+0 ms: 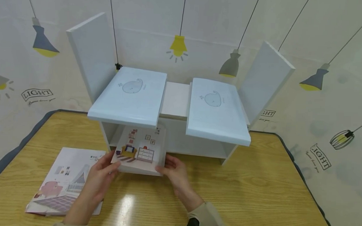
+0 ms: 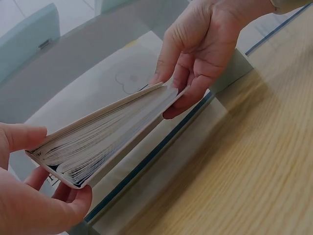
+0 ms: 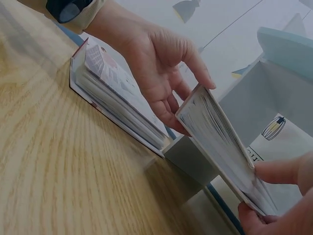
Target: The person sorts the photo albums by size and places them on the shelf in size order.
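Observation:
Both hands hold a photo album (image 1: 137,154) with a drawn sofa and dresser on its cover. It lies nearly flat, its far end in the lower opening of the white shelf (image 1: 195,144). My left hand (image 1: 102,168) grips the album's left side, thumb on the cover; my right hand (image 1: 176,172) grips the opposite side likewise. Both wrist views show each thumb above and the fingers underneath, with the album's thick stack of pages (image 2: 98,142) between the covers. A second album (image 3: 117,93), with a pink pig on its cover, lies on the table beside my left forearm.
Two pale blue panels with whale drawings (image 1: 132,86) (image 1: 212,99) overhang the shelf's front. Tall white side boards (image 1: 93,53) (image 1: 266,79) rise at either end. The wooden table (image 1: 256,188) extends right, and a lamp-print wall covering (image 1: 328,98) stands behind.

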The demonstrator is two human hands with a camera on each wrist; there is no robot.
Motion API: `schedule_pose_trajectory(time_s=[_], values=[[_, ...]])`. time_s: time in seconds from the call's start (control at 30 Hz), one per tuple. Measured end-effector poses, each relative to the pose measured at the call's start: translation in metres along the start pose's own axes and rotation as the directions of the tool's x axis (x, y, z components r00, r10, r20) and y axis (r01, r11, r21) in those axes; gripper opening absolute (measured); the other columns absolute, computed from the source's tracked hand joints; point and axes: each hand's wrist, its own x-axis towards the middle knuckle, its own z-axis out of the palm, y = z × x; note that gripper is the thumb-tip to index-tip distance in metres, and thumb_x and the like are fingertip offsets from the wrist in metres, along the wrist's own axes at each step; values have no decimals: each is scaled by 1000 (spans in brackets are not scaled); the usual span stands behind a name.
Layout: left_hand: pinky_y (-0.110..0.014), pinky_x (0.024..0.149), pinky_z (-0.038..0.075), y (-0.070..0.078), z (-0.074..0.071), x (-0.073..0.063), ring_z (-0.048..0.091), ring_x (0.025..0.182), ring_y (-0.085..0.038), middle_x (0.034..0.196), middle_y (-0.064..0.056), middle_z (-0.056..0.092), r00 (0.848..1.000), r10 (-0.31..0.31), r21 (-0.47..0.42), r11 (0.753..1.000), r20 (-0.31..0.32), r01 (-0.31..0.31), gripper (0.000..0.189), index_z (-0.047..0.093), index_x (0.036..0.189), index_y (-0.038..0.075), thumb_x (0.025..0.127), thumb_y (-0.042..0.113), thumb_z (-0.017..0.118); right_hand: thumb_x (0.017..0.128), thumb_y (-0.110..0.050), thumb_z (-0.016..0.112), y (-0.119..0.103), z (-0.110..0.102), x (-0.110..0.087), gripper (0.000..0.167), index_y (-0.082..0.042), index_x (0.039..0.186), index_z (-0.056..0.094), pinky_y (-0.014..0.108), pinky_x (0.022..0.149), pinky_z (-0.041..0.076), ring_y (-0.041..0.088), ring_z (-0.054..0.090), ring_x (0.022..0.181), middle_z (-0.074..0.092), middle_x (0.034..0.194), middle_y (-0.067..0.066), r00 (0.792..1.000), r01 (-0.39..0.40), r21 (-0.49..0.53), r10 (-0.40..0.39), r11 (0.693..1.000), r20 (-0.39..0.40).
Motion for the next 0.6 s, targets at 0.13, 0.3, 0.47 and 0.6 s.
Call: schedule_pose_trajectory(time_s=[0.13, 0.3, 0.47, 0.6], values=[[-16, 90, 43, 0, 3, 0, 50, 104, -3, 112, 13, 53, 997, -22, -3, 1000, -75, 22, 35, 45, 125, 15, 93, 5, 54, 78, 0, 71, 0, -2, 1, 60, 7, 132, 45, 36, 83, 51, 31, 55, 109, 54, 124, 23, 999, -4, -16, 4, 1000, 32], [-17, 87, 45, 5, 7, 1, 52, 97, -3, 105, 12, 55, 985, -63, 15, 998, -159, 66, 25, 51, 111, 22, 91, 9, 60, 76, 0, 72, 1, -1, 4, 63, 4, 133, 46, 28, 74, 50, 27, 56, 105, 56, 124, 20, 1000, -24, -60, 25, 998, 18], [-19, 88, 45, 7, 10, 3, 52, 96, -4, 104, 13, 57, 978, -66, 38, 996, -200, 75, 26, 53, 112, 21, 90, 14, 64, 75, -1, 74, 2, 2, 8, 52, 7, 122, 52, 30, 73, 51, 21, 59, 93, 60, 113, 19, 997, -46, -64, 43, 997, -57], [-19, 89, 45, 8, 13, 6, 52, 97, -4, 104, 12, 56, 972, -69, 35, 996, -225, 79, 29, 53, 115, 19, 89, 13, 64, 76, -3, 75, 2, 4, 10, 45, 8, 114, 55, 31, 68, 52, 18, 60, 84, 62, 107, 19, 994, -59, -65, 53, 996, -96]])
